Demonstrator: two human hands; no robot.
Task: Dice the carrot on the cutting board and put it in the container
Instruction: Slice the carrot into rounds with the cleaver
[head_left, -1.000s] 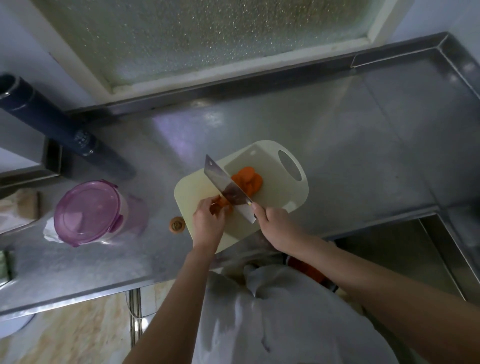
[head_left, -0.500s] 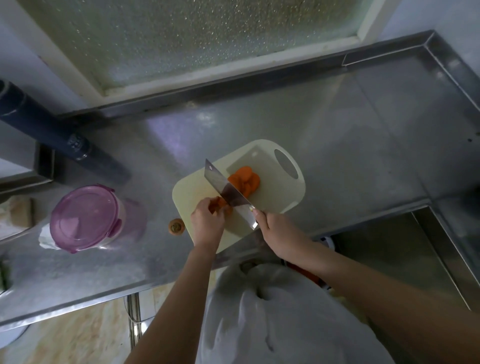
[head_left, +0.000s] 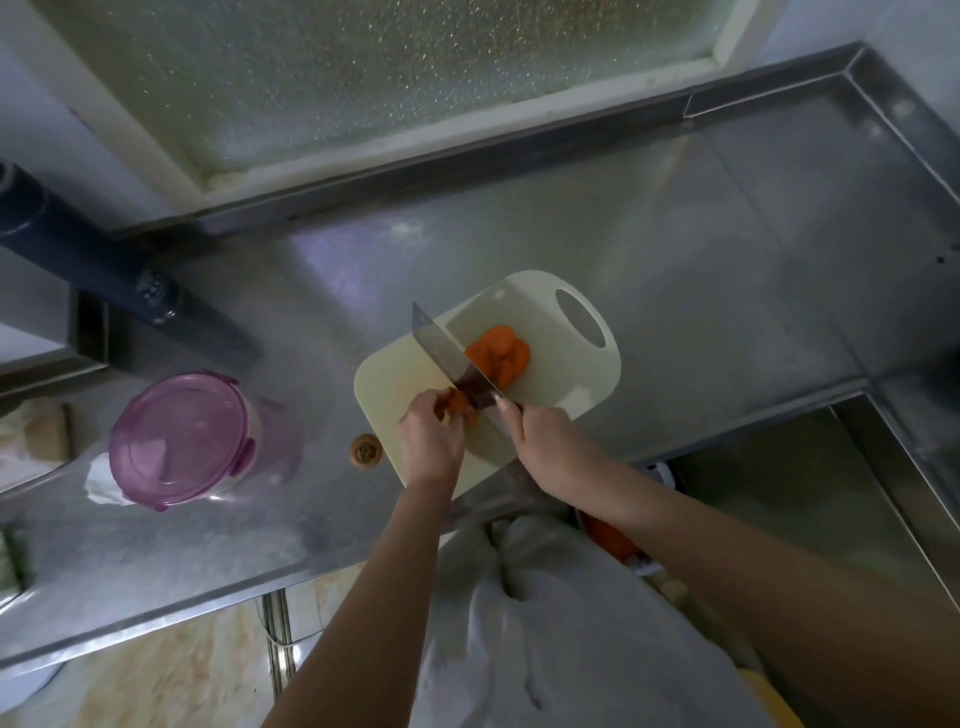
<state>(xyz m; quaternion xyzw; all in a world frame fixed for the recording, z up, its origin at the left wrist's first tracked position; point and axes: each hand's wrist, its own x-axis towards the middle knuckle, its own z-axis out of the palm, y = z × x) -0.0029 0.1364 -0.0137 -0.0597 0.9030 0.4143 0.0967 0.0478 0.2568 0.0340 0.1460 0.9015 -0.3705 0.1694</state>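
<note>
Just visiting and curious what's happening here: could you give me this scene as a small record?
left hand: holds carrot piece on cutting board
right hand: grips cleaver, blade beside that piece
carrot slices: piled on board, right of blade
container: closed, purple-lidded, left of board
carrot end: on steel counter beside board

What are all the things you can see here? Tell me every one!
counter: 1, steel, fills the middle
cutting board: 1, cream, on the counter
knife: 1, silver blade, across the board
carrot slices: small pile, orange, on the board right of the blade
carrot piece: 1, orange, under the left fingers
carrot end: 1, brownish, counter left of the board
container: 1, purple lid on, counter's left
sink: 1, steel, lower right
pipe: 1, dark, upper left
window: 1, frosted, top
left hand: 1, holds the carrot piece
right hand: 1, grips the knife
</note>
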